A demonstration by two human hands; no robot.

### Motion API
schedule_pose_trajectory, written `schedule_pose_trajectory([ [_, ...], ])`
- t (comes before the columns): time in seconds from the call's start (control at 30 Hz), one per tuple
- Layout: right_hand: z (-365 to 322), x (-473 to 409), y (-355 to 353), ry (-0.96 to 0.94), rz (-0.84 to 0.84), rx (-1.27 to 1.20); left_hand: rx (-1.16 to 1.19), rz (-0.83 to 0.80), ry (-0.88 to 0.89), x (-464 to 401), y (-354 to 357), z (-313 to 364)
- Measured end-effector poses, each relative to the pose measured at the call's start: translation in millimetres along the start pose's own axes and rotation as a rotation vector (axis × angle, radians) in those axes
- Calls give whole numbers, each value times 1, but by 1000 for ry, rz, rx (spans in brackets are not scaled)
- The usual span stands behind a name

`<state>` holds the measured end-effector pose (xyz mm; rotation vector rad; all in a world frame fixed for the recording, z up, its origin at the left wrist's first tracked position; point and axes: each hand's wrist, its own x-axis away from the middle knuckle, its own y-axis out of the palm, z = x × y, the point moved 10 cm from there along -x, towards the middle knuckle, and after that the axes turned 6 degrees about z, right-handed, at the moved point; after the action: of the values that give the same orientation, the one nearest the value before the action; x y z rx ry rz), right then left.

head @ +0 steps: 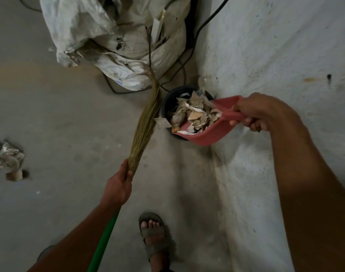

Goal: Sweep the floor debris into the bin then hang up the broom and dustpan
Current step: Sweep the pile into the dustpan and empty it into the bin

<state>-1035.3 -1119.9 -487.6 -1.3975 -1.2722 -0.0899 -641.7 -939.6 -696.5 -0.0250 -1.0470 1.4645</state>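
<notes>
Both forearms are bare from the picture's lower edge up to the wrists, with no sleeve, watch or band showing on either. The left hand (pixel 119 184) and the right hand (pixel 254 112) wear no gloves and no rings that can be made out. Below and between the two hands, one foot wears an open-toed sandal (pixel 155 235) of dull grey-brown, with a broad strap across the toes and another over the instep; the toes are uncovered.

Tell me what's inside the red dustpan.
The red plastic dustpan, held by the right hand over the black round bin, holds torn paper and cardboard scraps. The bin's contents are mostly hidden beneath them.
</notes>
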Motion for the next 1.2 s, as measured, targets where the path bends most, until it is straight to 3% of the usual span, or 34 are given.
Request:
schedule_pose_trajectory([
  [0.3, -18, 28, -35, -68, 285, 178, -24, -18, 6, 2, -15, -3],
  [0.6, -52, 19, 13, -216, 550, 327, -32, -29, 12, -1, -1, -12],
  [0.87, -52, 19, 54, -288, 486, 625, -14, -32, -4, 2, 7, -23],
  [1.2, -40, 54, -9, -241, 662, 400, -18, -36, -22, 2, -5, -30],
])
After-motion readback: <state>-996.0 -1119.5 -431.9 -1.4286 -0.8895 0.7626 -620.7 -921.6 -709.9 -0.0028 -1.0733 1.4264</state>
